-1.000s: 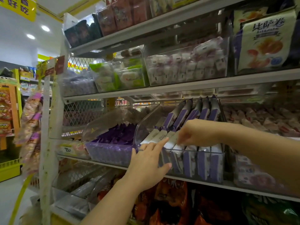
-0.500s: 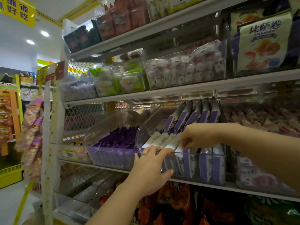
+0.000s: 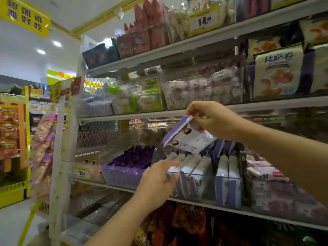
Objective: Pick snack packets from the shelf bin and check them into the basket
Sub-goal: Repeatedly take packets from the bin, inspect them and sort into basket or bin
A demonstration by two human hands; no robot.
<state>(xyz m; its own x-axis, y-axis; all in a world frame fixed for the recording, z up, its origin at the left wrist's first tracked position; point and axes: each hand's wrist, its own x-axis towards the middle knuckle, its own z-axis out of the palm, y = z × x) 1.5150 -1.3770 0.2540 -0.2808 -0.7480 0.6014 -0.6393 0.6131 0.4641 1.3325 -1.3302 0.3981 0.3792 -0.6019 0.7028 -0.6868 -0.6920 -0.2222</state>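
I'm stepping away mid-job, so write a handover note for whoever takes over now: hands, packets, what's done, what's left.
Right hand pinches one purple-and-white packet by its purple edge, above the clear bin.
Left hand rests open on the bin's front rim, holding nothing.
Remaining packets stand upright in the bin.
Done: one packet out of the bin.
Left: check it into the basket, which is not in view, then pick more.

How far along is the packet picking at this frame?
Done: one purple-and-white packet is up out of the clear bin. In hand: the right hand pinches its top edge; the left hand rests on the bin's front. Left: getting it into the basket, which is not in view; other packets stand in the bin.
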